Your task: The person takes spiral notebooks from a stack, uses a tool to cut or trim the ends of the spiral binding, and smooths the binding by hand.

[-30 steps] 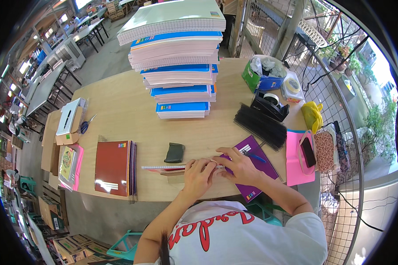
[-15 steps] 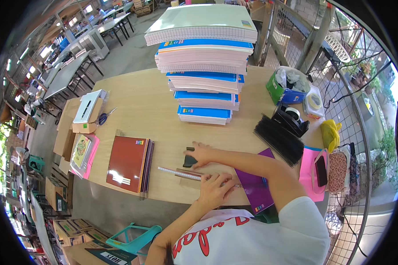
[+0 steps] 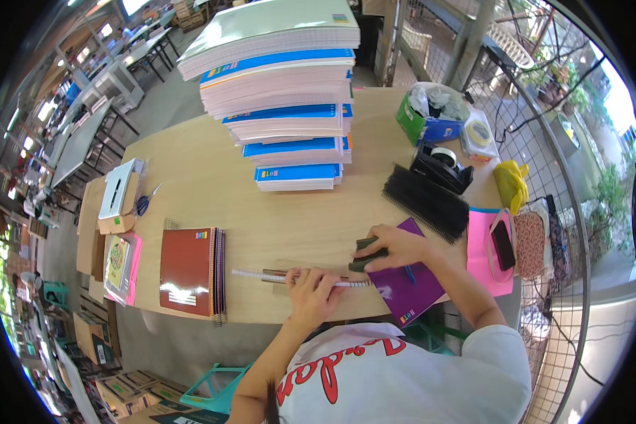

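Observation:
My left hand (image 3: pixel 314 293) has its fingers curled over a thin white spiral coil (image 3: pixel 357 284) near the table's front edge. One end of the coil sticks out to the left, beside a narrow brown-edged piece (image 3: pixel 274 276) whose kind I cannot make out. My right hand (image 3: pixel 399 247) grips a small dark block (image 3: pixel 369 254), tilted above the table just right of the coil. Below that hand lies a purple notebook (image 3: pixel 410 300) with a blue pen (image 3: pixel 410 273) on it.
Brown spiral notebooks (image 3: pixel 185 272) lie to the left, with scissors (image 3: pixel 145 203) beyond. A tall stack of books (image 3: pixel 300 177) stands at the back. On the right are black coils (image 3: pixel 427 205), a tape dispenser (image 3: pixel 442 169), a box of plastic (image 3: pixel 431 127) and a pink folder (image 3: pixel 479 265).
My right hand has picked up the dark block from the table and carried it right, toward the purple notebook. My left hand stays on the coil. The view has shifted.

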`<control>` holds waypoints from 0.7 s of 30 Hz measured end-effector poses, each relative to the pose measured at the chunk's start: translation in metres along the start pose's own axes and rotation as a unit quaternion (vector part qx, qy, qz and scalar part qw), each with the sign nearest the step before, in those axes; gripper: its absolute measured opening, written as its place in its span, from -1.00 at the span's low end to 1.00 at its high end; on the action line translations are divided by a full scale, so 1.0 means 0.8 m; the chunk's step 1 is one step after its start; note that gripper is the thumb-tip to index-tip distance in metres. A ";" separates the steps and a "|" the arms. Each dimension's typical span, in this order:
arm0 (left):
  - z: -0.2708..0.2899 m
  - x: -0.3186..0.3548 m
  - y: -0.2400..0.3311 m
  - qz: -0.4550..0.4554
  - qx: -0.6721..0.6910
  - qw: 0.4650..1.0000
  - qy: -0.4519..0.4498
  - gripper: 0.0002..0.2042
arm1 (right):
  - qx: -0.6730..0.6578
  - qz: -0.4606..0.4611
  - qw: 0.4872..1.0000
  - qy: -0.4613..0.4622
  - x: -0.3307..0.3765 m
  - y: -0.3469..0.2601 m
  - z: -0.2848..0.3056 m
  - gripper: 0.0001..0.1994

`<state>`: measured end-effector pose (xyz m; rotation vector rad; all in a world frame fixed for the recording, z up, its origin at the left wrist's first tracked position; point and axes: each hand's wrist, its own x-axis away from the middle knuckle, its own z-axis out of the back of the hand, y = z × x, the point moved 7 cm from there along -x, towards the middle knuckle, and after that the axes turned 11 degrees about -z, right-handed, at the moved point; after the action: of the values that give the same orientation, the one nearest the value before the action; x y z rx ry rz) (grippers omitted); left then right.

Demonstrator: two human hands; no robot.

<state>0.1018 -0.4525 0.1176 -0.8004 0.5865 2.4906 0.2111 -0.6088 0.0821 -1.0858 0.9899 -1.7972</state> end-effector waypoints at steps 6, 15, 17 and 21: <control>-0.002 0.008 -0.005 0.008 0.037 0.999 -0.012 -0.60 | 0.080 0.000 0.984 0.159 0.002 -0.013 0.017 -0.56; 0.001 0.013 -0.017 0.001 0.091 0.996 0.009 -0.35 | -0.109 0.019 0.993 -0.029 -0.025 -0.039 -0.025 -0.50; 0.028 0.012 -0.017 0.008 0.037 0.999 0.016 -0.39 | 0.303 -0.127 0.921 0.208 -0.022 -0.037 0.010 -0.51; 0.043 0.041 -0.065 0.050 -0.025 0.997 -0.053 -0.59 | 0.138 -0.031 0.990 0.020 -0.043 -0.052 -0.033 -0.56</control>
<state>0.0913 -0.3829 0.1098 -0.6676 0.5417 2.6302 0.1880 -0.5569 0.1006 -0.9197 0.7101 -1.9460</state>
